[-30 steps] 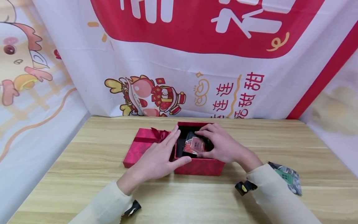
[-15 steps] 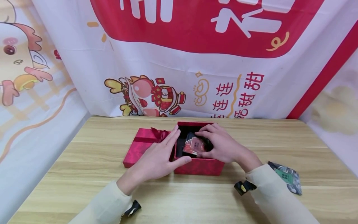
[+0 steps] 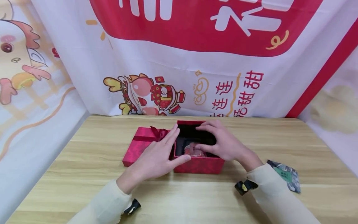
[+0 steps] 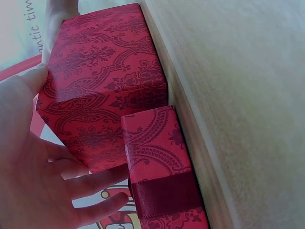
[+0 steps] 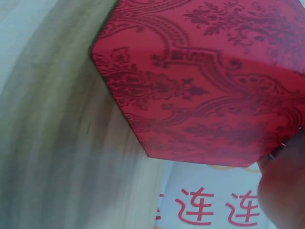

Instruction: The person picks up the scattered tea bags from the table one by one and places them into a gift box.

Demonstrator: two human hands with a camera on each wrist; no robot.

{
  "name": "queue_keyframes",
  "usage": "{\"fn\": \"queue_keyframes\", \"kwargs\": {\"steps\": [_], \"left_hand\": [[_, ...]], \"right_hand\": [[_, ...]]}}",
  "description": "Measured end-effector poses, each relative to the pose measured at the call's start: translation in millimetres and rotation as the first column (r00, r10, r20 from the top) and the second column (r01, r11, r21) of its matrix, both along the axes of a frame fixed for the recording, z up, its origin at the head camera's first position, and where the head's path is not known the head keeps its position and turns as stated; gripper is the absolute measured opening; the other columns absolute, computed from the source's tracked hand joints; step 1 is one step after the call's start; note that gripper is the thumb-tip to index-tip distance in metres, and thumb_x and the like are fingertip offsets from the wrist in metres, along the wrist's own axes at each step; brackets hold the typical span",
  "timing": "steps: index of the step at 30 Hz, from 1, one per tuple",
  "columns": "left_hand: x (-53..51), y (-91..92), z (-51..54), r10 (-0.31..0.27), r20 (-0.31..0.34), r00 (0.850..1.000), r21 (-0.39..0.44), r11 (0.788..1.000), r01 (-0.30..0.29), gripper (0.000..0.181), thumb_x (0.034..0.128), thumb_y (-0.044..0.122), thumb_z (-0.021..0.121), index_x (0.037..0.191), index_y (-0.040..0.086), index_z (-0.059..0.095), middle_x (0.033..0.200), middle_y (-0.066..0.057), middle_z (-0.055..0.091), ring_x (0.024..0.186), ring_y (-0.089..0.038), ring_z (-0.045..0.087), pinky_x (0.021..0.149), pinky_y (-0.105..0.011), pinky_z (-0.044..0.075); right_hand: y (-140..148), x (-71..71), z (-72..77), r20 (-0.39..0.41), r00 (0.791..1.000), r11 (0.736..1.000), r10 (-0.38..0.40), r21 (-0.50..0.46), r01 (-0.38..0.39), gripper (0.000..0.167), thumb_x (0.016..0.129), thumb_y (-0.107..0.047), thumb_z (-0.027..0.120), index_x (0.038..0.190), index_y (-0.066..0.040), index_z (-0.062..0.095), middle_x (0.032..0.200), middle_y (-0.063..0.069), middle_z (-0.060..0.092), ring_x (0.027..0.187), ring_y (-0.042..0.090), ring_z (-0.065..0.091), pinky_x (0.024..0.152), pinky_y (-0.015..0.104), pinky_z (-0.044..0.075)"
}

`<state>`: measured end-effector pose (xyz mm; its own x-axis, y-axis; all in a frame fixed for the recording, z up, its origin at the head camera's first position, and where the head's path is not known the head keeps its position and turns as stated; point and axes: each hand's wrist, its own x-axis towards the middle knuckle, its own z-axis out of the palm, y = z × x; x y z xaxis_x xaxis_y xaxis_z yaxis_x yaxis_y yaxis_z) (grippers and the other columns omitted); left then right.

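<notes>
A red patterned gift box [image 3: 198,166] stands uncovered on the table, its inside black. Low in it, near the front wall, lies a dark packet with a reddish label [image 3: 192,148]. My right hand [image 3: 225,141] reaches over the box's right side, thumb and fingers spread apart; the thumb overlaps the packet, though contact cannot be made out. Straight fingers of my left hand [image 3: 155,157] lie along the box's left side, between it and the red lid [image 3: 137,149] with its dark red ribbon bow. In the left wrist view, the left thumb [image 4: 35,78] touches the box's edge.
A grey patterned packet with a green label [image 3: 285,175] lies on the wooden table [image 3: 179,202] at the right, beside the right sleeve. A printed cloth [image 3: 195,71] hangs behind the table's back edge. Black straps [image 3: 246,186] sit at both wrists.
The red-labelled packet has dropped lower into the box. My right hand's fingers and thumb have spread and come away from around it. The left hand keeps its place against the box.
</notes>
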<state>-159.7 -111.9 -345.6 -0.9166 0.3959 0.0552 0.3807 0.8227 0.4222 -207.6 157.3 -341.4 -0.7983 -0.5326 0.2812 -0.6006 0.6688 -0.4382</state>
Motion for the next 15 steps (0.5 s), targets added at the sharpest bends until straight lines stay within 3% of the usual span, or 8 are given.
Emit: {"fn": "queue_keyframes", "kwargs": {"steps": [4,5,7,10,13,15], "left_hand": [[-1.4,-1.7,1.9,0.007,-0.015,1.000,-0.016,1.000,-0.007,0.104,0.0931,0.082,0.054,0.172,0.024,0.020,0.180,0.014,0.009,0.103,-0.023,0.072,0.092,-0.041,0.058],[-1.8,-1.7,2.1,0.006,-0.007,1.000,-0.011,1.000,-0.006,0.104,0.0930,0.082,0.055,0.172,0.025,0.019,0.180,0.014,0.008,0.092,-0.021,0.071,0.085,-0.039,0.057],[-2.3,-1.6,2.1,0.003,0.007,1.000,-0.008,1.000,-0.003,0.105,0.0928,0.082,0.055,0.172,0.026,0.017,0.180,0.016,0.006,0.069,-0.018,0.061,0.072,-0.034,0.053],[-2.7,-1.1,1.3,0.003,0.024,1.000,-0.001,1.000,-0.003,0.105,0.0927,0.081,0.056,0.172,0.027,0.015,0.179,0.018,0.005,0.051,-0.015,0.043,0.057,-0.031,0.043],[-2.6,-0.6,0.3,0.001,0.030,1.000,0.001,1.000,-0.001,0.105,0.0928,0.080,0.057,0.172,0.026,0.015,0.179,0.018,0.005,0.048,-0.014,0.036,0.052,-0.031,0.037],[-2.3,-0.7,0.1,-0.002,0.032,0.999,0.002,1.000,0.002,0.105,0.0930,0.080,0.057,0.172,0.026,0.015,0.179,0.018,0.004,0.049,-0.014,0.039,0.053,-0.031,0.038]], "right_hand": [[9.6,3.0,2.5,-0.017,0.997,0.988,-0.070,-0.137,0.067,0.059,0.092,-0.042,0.083,0.144,-0.019,0.065,0.150,0.005,0.056,0.141,0.027,0.049,0.117,0.061,0.044],[13.7,4.7,3.5,-0.025,0.996,0.984,-0.089,-0.157,0.084,0.059,0.092,-0.042,0.083,0.145,-0.021,0.064,0.150,0.004,0.056,0.141,0.026,0.049,0.116,0.062,0.044],[23.8,9.0,5.8,-0.027,0.992,0.976,-0.122,-0.184,0.115,0.059,0.093,-0.041,0.083,0.146,-0.024,0.063,0.150,0.001,0.057,0.142,0.025,0.050,0.116,0.064,0.043],[42.9,17.6,8.4,-0.032,0.988,0.971,-0.151,-0.193,0.142,0.059,0.093,-0.036,0.083,0.147,-0.024,0.062,0.150,0.003,0.059,0.142,0.028,0.052,0.114,0.067,0.044],[64.2,27.3,7.7,-0.045,0.984,0.971,-0.170,-0.181,0.159,0.059,0.093,-0.033,0.084,0.147,-0.022,0.063,0.149,0.006,0.060,0.139,0.032,0.054,0.109,0.071,0.045],[78.4,33.7,5.6,-0.055,0.983,0.971,-0.175,-0.173,0.163,0.060,0.092,-0.030,0.085,0.147,-0.022,0.063,0.149,0.008,0.060,0.138,0.033,0.055,0.107,0.072,0.046]]}}
